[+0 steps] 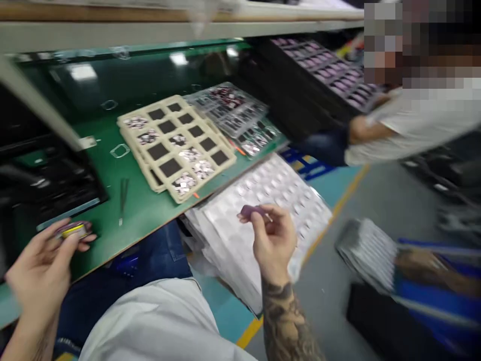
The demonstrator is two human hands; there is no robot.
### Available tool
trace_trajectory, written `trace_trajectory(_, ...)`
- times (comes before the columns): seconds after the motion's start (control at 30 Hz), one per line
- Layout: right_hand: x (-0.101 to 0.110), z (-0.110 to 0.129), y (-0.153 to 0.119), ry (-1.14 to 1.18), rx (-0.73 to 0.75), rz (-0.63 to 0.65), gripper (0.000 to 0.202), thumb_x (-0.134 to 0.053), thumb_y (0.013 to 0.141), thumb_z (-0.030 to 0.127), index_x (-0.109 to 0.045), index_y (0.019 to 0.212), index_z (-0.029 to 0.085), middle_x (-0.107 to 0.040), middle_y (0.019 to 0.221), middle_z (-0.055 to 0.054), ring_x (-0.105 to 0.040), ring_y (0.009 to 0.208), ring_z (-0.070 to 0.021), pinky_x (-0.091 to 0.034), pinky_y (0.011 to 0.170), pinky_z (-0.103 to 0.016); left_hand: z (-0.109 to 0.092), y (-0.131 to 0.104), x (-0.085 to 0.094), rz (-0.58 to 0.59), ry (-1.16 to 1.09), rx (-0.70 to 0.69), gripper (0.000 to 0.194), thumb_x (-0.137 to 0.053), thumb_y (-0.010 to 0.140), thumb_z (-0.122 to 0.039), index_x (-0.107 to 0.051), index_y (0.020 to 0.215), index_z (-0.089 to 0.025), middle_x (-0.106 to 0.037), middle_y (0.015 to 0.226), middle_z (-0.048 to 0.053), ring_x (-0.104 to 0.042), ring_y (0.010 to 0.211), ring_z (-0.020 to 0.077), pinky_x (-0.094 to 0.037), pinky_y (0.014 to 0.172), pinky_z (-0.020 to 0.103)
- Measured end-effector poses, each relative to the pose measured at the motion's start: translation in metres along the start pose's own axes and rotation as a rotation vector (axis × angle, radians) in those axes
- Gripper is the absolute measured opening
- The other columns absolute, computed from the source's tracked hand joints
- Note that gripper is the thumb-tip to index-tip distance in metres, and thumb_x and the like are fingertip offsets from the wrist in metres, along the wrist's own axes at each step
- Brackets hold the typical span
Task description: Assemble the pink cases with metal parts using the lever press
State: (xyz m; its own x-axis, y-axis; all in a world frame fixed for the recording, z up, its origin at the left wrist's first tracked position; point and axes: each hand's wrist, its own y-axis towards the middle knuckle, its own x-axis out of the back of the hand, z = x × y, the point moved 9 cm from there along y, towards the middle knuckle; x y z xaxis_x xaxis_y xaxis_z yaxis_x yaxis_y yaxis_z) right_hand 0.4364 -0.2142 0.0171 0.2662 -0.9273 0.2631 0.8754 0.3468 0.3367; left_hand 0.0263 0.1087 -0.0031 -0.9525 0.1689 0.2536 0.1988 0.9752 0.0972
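Note:
My left hand [47,265], at the lower left over the bench edge, is closed on a small purple-rimmed part [77,230] with a yellow and silver middle. My right hand [276,238] pinches a small dark purple piece [251,212] above a stack of white dimpled trays [263,200]. Blur hides the exact kind of both pieces. Between the hands, tweezers [123,200] lie on the green bench [112,215]. Beyond them are stacked cream compartment trays [150,150], some pockets holding small pale parts, others showing dark bottoms.
Clear plastic trays [233,118] of small parts sit behind the cream ones. A black machine [48,180] stands at left, under an overhead shelf [150,32]. Another person in a white sleeve [421,125] works at right, near a tray of pink pieces [326,70].

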Motion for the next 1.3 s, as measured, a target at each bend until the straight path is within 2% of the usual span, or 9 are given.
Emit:
trace_trajectory(0.2,-0.209,0.087,-0.077,0.414,0.031,0.545,0.023,-0.071,0.108,0.022,-0.076,0.13,0.028,-0.068,0.136,-0.01,-0.079,0.079,-0.0133,-0.073,0.066,-0.028,0.012,0.003,-0.021,0.022,-0.275,0.169,0.051,-0.091,0.094,-0.044,-0.075,0.134,-0.015,-0.088,0.108,0.012,-0.088,0.083,0.0259,-0.071,0.067,0.03)
trace_trajectory(0.3,-0.277,0.113,-0.097,0.491,0.089,0.78,0.029,-0.068,0.109,0.02,-0.08,0.134,0.029,-0.071,0.138,-0.011,-0.08,0.077,-0.0135,-0.073,0.064,-0.028,0.021,0.002,-0.022,0.009,-0.356,0.195,0.052,-0.087,0.098,-0.045,-0.074,0.138,-0.015,-0.087,0.111,0.012,-0.087,0.085,0.0234,-0.071,0.071,0.03)
trace_trajectory(0.4,-0.316,0.128,-0.105,0.544,0.105,0.957,0.029,-0.069,0.109,0.02,-0.082,0.132,0.03,-0.072,0.14,-0.011,-0.082,0.081,-0.0163,-0.076,0.07,-0.033,0.024,0.0,-0.023,0.0,-0.382,0.193,0.046,-0.082,0.102,-0.043,-0.075,0.138,-0.015,-0.086,0.11,0.011,-0.084,0.089,0.0216,-0.071,0.079,0.031)
trace_trajectory(0.5,-0.331,0.133,-0.109,0.542,0.124,1.05,0.032,-0.071,0.108,0.02,-0.08,0.136,0.031,-0.071,0.144,-0.012,-0.083,0.105,-0.0243,-0.078,0.08,-0.04,0.024,-0.002,-0.021,0.0,-0.4,0.185,0.043,-0.079,0.104,-0.039,-0.077,0.14,-0.016,-0.086,0.108,0.012,-0.084,0.096,0.0241,-0.07,0.086,0.032)
trace_trajectory(0.6,-0.33,0.135,-0.104,0.458,0.234,0.975,0.033,-0.076,0.103,0.017,-0.079,0.133,0.031,-0.077,0.136,-0.011,-0.078,0.122,-0.0297,-0.074,0.094,-0.049,0.018,-0.002,-0.023,0.078,-0.489,0.147,0.05,-0.075,0.107,-0.037,-0.071,0.151,-0.015,-0.085,0.117,0.015,-0.084,0.103,0.0266,-0.069,0.092,0.034)
trace_trajectory(0.7,-0.33,0.14,-0.104,0.364,0.375,0.917,0.031,-0.08,0.1,0.016,-0.079,0.127,0.031,-0.082,0.127,-0.01,-0.076,0.121,-0.032,-0.066,0.106,-0.061,0.013,-0.002,-0.023,0.133,-0.551,0.119,0.051,-0.073,0.109,-0.037,-0.069,0.155,-0.017,-0.084,0.128,0.016,-0.084,0.103,0.0258,-0.07,0.09,0.034)
trace_trajectory(0.9,-0.332,0.143,-0.107,0.296,0.412,0.915,0.041,-0.079,0.102,0.022,-0.073,0.141,0.03,-0.075,0.14,-0.013,-0.072,0.13,-0.0324,-0.063,0.109,-0.057,0.017,0.002,-0.016,0.05,-0.511,0.164,0.035,-0.073,0.11,-0.036,-0.078,0.138,-0.017,-0.087,0.122,0.014,-0.086,0.1,0.0241,-0.071,0.091,0.032)
trace_trajectory(1.1,-0.338,0.146,-0.101,0.341,0.358,0.95,0.014,-0.066,0.109,0.02,-0.076,0.116,0.027,-0.078,0.11,-0.008,-0.075,0.104,-0.0261,-0.064,0.094,-0.047,0.012,0.001,-0.014,0.091,-0.467,0.158,0.028,-0.076,0.108,-0.038,-0.082,0.124,-0.016,-0.088,0.113,0.011,-0.086,0.083,0.0214,-0.073,0.083,0.031)
trace_trajectory(1.3,-0.331,0.147,-0.105,0.322,0.407,0.946,0.012,-0.063,0.108,0.019,-0.072,0.111,0.026,-0.075,0.104,-0.007,-0.072,0.098,-0.026,-0.062,0.088,-0.048,0.004,-0.005,-0.012,0.1,-0.257,0.024,0.023,-0.07,0.112,-0.034,-0.084,0.122,-0.02,-0.088,0.105,0.006,-0.084,0.083,0.0182,-0.068,0.081,0.025)
